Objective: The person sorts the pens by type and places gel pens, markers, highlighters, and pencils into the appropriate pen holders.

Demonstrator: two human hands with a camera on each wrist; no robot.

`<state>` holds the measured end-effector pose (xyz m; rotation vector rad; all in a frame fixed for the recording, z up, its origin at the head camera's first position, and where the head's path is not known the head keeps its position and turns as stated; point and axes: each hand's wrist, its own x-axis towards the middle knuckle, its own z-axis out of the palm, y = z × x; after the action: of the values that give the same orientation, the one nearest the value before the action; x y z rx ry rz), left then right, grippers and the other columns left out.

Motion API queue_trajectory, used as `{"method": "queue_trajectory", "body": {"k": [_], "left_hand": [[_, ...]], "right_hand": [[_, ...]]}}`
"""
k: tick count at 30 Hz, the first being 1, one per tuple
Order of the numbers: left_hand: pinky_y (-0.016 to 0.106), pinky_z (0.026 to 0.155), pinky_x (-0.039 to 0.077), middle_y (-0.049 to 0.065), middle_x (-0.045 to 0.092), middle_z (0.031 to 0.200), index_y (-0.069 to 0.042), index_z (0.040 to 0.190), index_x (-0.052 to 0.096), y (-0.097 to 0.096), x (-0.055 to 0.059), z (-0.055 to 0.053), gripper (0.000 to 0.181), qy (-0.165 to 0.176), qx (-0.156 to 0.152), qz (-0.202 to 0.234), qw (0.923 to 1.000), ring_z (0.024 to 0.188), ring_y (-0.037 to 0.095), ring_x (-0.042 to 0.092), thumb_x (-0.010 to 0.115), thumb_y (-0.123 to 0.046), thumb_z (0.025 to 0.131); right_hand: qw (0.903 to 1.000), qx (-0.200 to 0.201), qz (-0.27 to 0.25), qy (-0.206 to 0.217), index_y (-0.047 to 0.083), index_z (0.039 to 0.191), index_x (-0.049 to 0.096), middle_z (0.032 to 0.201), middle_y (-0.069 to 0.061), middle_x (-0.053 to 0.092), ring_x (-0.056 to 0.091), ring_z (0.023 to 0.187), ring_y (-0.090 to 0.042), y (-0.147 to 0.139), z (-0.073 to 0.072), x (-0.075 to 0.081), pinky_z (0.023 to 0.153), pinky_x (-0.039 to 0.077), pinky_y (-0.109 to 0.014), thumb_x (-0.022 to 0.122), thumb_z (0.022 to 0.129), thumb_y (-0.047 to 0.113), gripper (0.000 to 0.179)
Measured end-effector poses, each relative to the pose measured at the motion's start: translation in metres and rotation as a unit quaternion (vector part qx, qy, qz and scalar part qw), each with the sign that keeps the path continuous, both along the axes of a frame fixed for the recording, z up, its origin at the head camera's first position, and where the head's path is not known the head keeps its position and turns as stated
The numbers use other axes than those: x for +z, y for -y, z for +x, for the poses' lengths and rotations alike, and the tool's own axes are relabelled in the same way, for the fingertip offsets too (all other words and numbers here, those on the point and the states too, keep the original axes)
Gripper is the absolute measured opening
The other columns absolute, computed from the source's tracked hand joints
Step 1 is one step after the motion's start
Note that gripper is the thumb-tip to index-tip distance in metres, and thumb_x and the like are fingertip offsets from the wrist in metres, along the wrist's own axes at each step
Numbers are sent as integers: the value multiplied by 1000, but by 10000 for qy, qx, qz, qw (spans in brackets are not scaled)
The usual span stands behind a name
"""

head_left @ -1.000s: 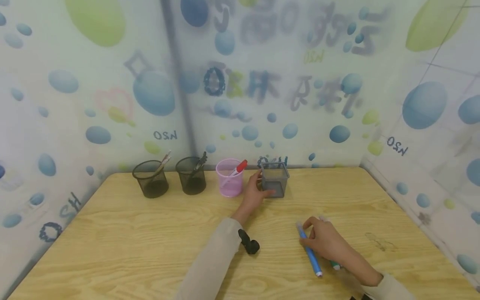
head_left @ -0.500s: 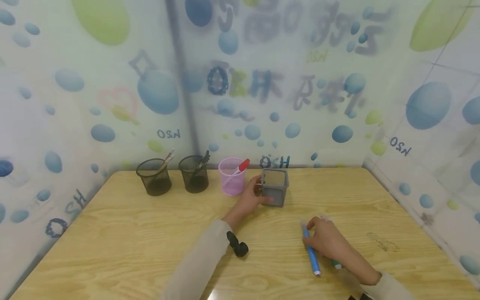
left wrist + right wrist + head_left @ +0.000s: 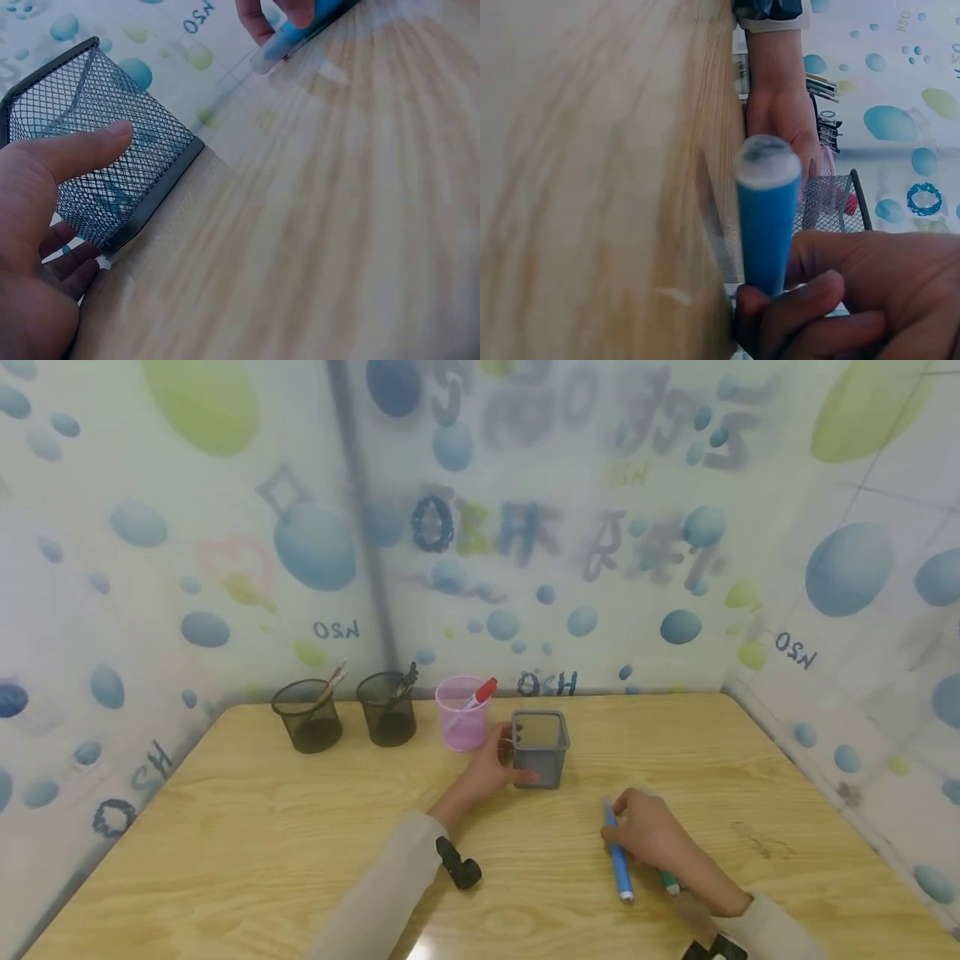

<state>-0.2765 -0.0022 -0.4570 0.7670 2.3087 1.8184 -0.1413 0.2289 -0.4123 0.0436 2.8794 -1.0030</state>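
My left hand (image 3: pixel 480 772) grips the grey square mesh pen holder (image 3: pixel 542 768) from its left side, thumb across the front and fingers behind. In the left wrist view the thumb lies along the mesh wall of the pen holder (image 3: pixel 112 180), which is upright on or close over the table. My right hand (image 3: pixel 651 831) pinches a blue marker (image 3: pixel 621 868) between thumb and fingers. Its white end fills the middle of the right wrist view, above curled fingers (image 3: pixel 802 307). A green marker (image 3: pixel 670 882) lies under the right hand, mostly hidden by it.
Along the back of the wooden table (image 3: pixel 262 843) stand a pink mesh cup (image 3: pixel 459 731) with a red-capped marker (image 3: pixel 483 692), and two black mesh cups, one with black pens (image 3: pixel 405 683), one with thin sticks (image 3: pixel 336 677). A dotted wall (image 3: pixel 615 652) rises behind.
The square pen holder has come forward from the back of the table, and slightly left, in my left hand. My right hand has barely moved, still pinching the blue marker.
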Motion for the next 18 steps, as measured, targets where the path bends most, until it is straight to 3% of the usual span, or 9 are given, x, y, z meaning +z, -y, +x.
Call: {"method": "queue_trajectory", "body": {"k": [5, 10, 18], "left_hand": [[39, 98, 40, 14, 47, 127, -4, 136, 36, 4, -4, 4, 84, -93, -81, -12, 9999, 110, 23, 49, 86, -14, 69], [41, 99, 40, 18, 46, 128, -1, 136, 35, 5, -4, 4, 84, -156, -172, 159, 9996, 112, 26, 49, 86, -11, 70], [41, 100, 40, 16, 49, 129, -6, 136, 37, 4, -6, 0, 83, -331, -139, -79, 9993, 114, 25, 50, 87, -15, 69]], "right_hand": [[9999, -121, -91, 66, -14, 110, 55, 52, -4, 54, 48, 39, -11, 0, -3, 1, 39, 36, -19, 66, 83, 12, 38], [9973, -404, -605, -3, -14, 118, 53, 55, -5, 55, 52, 42, -14, 2, -10, 7, 41, 41, -23, 62, 85, 15, 45], [9835, -525, -1707, -289, -14, 132, 42, 56, -7, 58, 48, 45, -14, -6, -24, 38, 41, 35, -24, 54, 90, 16, 53]]}}
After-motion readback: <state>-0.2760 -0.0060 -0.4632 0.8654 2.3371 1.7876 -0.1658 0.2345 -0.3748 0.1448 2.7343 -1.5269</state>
